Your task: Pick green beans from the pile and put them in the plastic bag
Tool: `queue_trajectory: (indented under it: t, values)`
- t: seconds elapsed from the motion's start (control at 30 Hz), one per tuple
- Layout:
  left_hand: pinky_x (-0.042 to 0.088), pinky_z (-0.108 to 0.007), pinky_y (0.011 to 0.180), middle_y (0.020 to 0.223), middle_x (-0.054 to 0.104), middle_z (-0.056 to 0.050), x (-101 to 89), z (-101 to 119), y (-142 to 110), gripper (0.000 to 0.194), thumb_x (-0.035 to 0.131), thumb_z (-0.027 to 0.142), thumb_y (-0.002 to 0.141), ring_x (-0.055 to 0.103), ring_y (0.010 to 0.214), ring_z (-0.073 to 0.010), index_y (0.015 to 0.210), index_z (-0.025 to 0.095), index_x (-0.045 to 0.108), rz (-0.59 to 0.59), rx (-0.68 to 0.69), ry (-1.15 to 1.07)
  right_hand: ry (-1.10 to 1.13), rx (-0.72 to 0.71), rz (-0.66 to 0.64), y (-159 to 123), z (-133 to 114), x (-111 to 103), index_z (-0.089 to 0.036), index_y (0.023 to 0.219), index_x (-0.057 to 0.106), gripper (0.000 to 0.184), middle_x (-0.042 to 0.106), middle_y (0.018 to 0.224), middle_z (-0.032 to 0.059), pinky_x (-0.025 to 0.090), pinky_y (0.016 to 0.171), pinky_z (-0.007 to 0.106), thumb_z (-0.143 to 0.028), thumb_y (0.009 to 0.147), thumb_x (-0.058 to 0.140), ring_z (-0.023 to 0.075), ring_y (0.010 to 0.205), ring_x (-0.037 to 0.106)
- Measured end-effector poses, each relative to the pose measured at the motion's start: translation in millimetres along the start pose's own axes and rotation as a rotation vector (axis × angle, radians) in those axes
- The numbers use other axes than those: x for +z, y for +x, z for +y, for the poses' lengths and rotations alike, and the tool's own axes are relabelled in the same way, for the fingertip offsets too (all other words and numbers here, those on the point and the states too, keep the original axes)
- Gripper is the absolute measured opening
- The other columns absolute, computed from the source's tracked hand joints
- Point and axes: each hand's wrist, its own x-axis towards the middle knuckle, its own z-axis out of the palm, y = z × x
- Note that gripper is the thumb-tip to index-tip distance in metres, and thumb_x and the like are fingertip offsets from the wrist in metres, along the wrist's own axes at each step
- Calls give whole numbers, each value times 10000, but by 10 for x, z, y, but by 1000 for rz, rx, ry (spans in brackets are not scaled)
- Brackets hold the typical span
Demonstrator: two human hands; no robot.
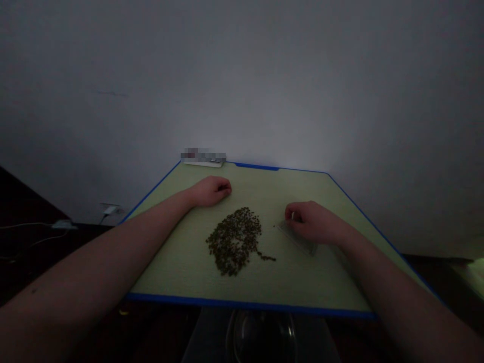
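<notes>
A loose heap of small brown-green grains or beads (pixel 235 239) lies spread on the pale table (pixel 181 277), with a short trail of them leading off to the right. Beyond the heap's left side, my left hand (pixel 210 190) rests on the tabletop, its fingers curled closed and nothing showing in them. To the right of the heap, the thumb and fingertips of my right hand (pixel 310 221) are pinched together; whatever is between them is too small or dark to name. Beneath that hand lies a flat, clear plastic bag or case (pixel 298 242), partly covered by it.
A white device (pixel 204 162), partly blurred out, stands at the table's far left corner against the wall. Blue edging (pixel 249 304) borders the table. Below the near edge, a clear round bowl (pixel 264 335) sits by my lap. A plug with cables (pixel 109 210) is at left.
</notes>
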Motion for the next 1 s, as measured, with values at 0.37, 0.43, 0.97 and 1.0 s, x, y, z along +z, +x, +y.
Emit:
queue_trajectory:
  t: [0.37, 0.43, 0.97, 1.0]
  values:
    - [348, -253, 590, 708, 603, -21, -3, 2, 0, 266, 451, 348, 792, 492, 623, -125, 833, 156, 630, -6, -2, 10, 53, -78, 9, 17, -18, 62, -193, 826, 596, 114, 626, 667, 12, 308, 508, 234, -211, 770, 498, 119, 556, 500]
    - [350, -254, 593, 715, 607, -23, -8, 8, -2, 272, 449, 355, 791, 495, 627, -128, 835, 157, 631, -5, -3, 7, 60, -90, 13, 22, -32, 79, -194, 825, 597, 109, 629, 673, 12, 309, 510, 234, -220, 775, 504, 119, 561, 502]
    - [347, -242, 581, 682, 590, -15, -9, 9, 0, 267, 449, 363, 789, 493, 621, -129, 815, 158, 618, -7, -3, 7, -191, 298, 215, 205, 36, 101, -192, 858, 642, 199, 686, 846, 107, 363, 573, 297, -266, 804, 466, 217, 727, 604]
    - [348, -241, 582, 681, 589, -14, -8, 7, -1, 266, 449, 363, 789, 492, 621, -129, 812, 158, 616, -7, -4, 3, -191, 321, 214, 190, 100, 82, -188, 842, 647, 191, 686, 838, 109, 362, 564, 296, -258, 785, 478, 220, 725, 605]
